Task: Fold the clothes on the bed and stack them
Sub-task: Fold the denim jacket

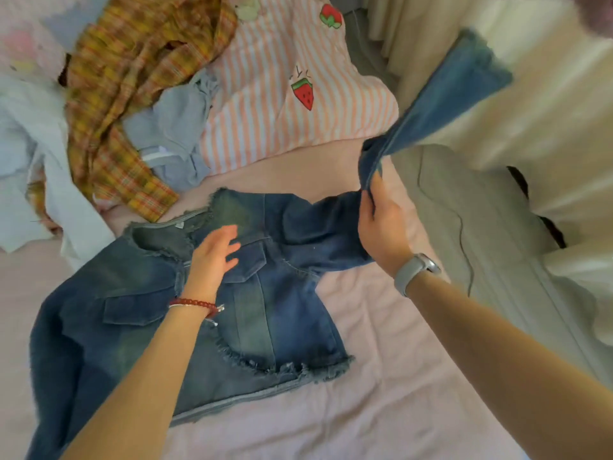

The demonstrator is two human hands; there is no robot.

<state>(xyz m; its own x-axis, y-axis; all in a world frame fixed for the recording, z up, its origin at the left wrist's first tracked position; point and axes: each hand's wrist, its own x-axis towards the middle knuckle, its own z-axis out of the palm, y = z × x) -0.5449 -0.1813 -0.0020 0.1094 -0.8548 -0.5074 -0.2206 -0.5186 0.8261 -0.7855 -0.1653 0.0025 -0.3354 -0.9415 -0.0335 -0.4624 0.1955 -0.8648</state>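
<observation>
A blue denim jacket [272,310] with frayed hems lies spread front-up on the pink bed sheet [381,376]. My left hand [212,260] hovers or rests flat on its chest near the collar, fingers straight. My right hand [381,220] grips the jacket's right sleeve [441,94] near its middle and holds it lifted above the bed; the blurred cuff points up and to the right. At the back lie unfolded clothes: a yellow plaid shirt [132,78], a light blue-grey garment [175,127] and a white garment [33,154].
A pink-and-white striped pillow [282,111] with strawberry prints lies behind the jacket. A grey padded bed edge [481,227] and cream curtains [530,94] run along the right. Bare pink sheet shows in front of the jacket.
</observation>
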